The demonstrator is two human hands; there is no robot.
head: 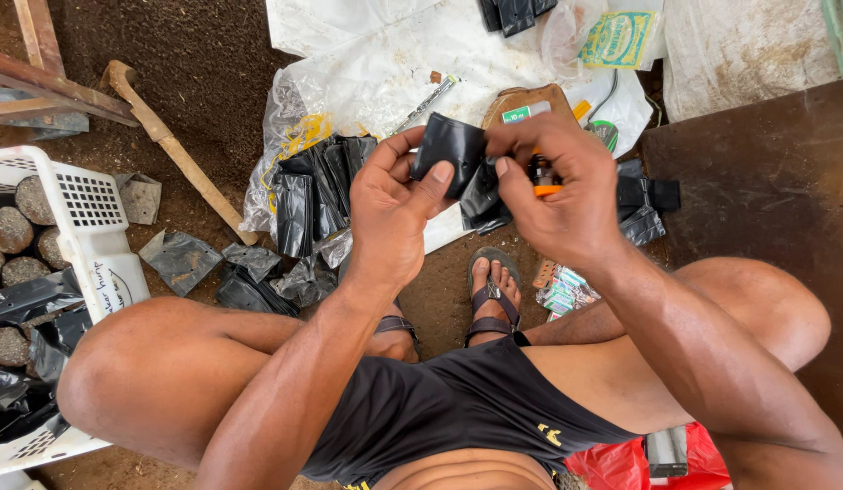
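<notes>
A small black plastic bag (450,150) is pinched between both hands above my knees. My left hand (392,210) grips its left edge with thumb and forefinger. On the bag's right edge is my right hand (557,191), which also has a small orange and black tool (542,176) tucked under its fingers. More black bags hang just below the held one. A heap of the same black plastic bags (314,186) lies on the soil, left of my left hand.
A white plastic crate (86,218) with soil-filled bags stands at the left. A wooden handle (172,145) lies on the ground. White plastic sheeting (385,63), a green packet (618,38) and small packets (559,292) are near my sandalled foot (492,295). A dark board (766,191) sits at the right.
</notes>
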